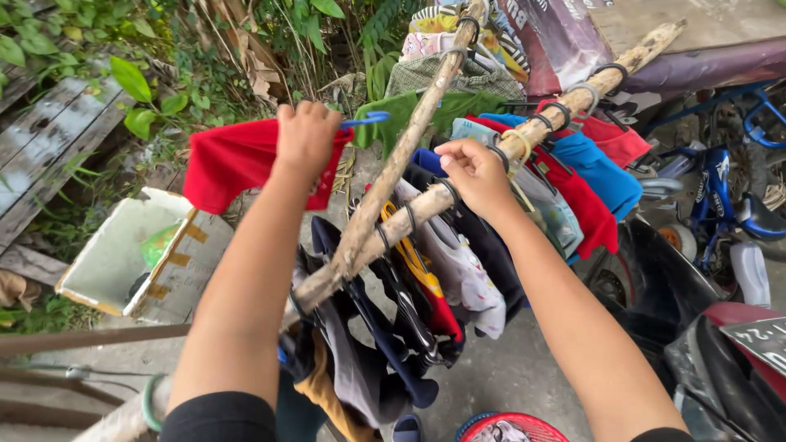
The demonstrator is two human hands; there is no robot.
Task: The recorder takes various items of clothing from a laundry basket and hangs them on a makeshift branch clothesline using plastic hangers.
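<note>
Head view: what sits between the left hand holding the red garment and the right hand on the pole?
In the head view, between the left hand with the red garment and the right hand runs a bare wooden pole, with a green garment hanging behind it.

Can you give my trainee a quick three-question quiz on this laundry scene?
1. True or false: the left hand holds a red garment on a blue hanger.
2. The right hand rests on: A) the white box B) a wooden pole C) the basket
3. Fill in: the basket at the bottom edge is ____ in colour.

Key: 1 true; 2 B; 3 red.
</note>
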